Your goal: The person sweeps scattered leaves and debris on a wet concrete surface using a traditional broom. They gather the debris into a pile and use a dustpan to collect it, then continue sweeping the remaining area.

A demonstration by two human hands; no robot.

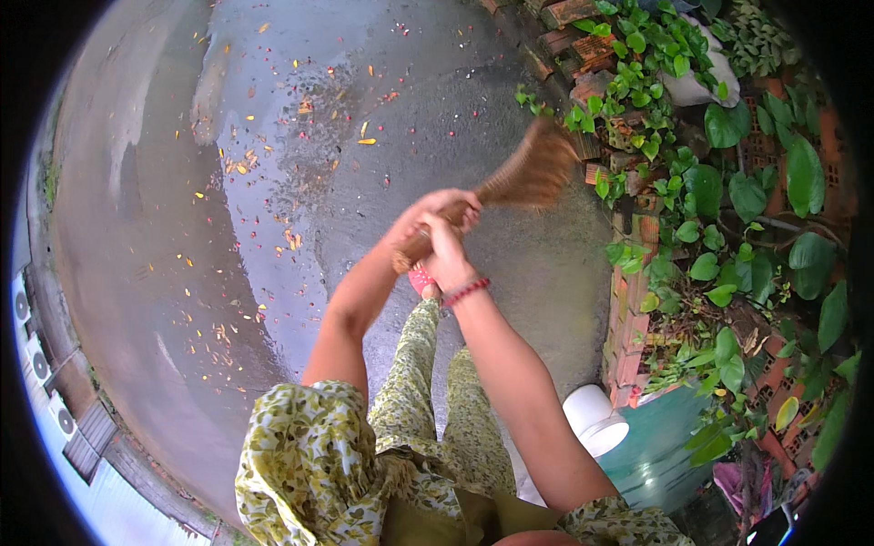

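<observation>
Both hands are closed round a short-handled straw broom [528, 173], one right beside the other. My left hand [444, 202] grips the handle close to where the brush begins. Crossing just below it, my right hand [444, 244] wraps the handle too, with a red beaded bracelet on its wrist. The handle's butt end pokes out toward the lower left. Motion smears the fanned bristles, which point up and right toward the brick border; whether they touch the ground I cannot tell. Fallen yellow leaves [241, 164] and small red bits are scattered over the wet pavement [382, 55].
A brick planter edge [628, 309] with leafy green plants [719, 182] runs along the right. Near my right arm stands a white bucket [594, 419] beside a green surface [660, 446]. A red shoe [421, 278] shows beneath my hands. Several outdoor fan units [38, 364] line the far left.
</observation>
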